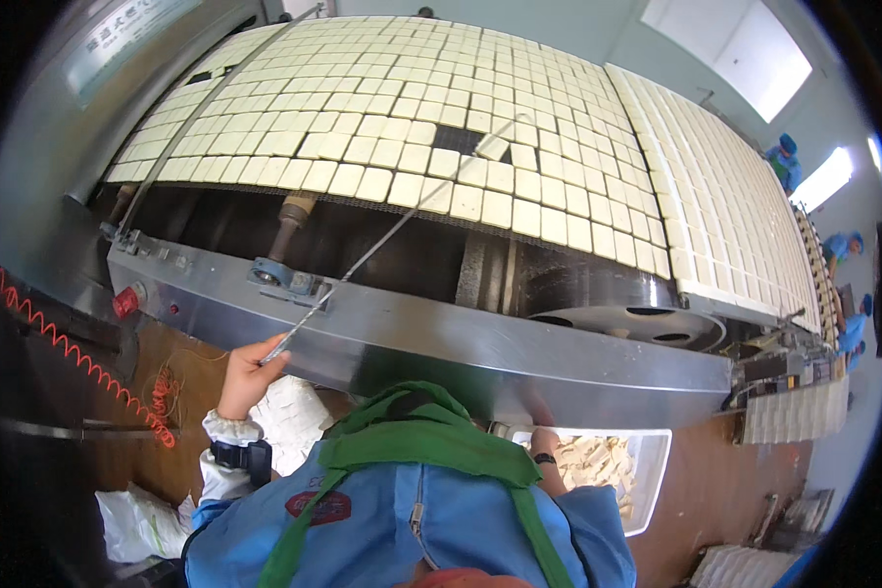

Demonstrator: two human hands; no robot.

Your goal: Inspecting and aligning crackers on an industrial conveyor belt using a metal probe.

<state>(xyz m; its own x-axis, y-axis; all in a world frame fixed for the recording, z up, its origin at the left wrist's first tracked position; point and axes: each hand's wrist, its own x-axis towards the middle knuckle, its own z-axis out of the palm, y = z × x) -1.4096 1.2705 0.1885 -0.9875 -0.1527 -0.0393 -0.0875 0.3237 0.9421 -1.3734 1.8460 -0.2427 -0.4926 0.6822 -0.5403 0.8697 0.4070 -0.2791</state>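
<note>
My left hand [256,371] grips the near end of a long, thin metal rod [371,252]. The rod reaches over a dark mesh conveyor belt [452,138], its looped far end lying near a biscuit-like pale piece turned askew [492,147]. Rows of similar pale rectangular pieces [367,184] cover the belt, with a dark gap beside the askew one. Low on the right, my right hand [545,441] is at the inner side of a white plastic bin [658,481], close to broken pale pieces [595,463]. Its fingers are mostly hidden.
A steel machine frame [426,323] runs between me and the belt, with a red knob [126,301] at left. A coiled red air hose [73,353] hangs at far left. A grooved white section [735,206] adjoins the belt. Several people in blue [852,331] stand at far right.
</note>
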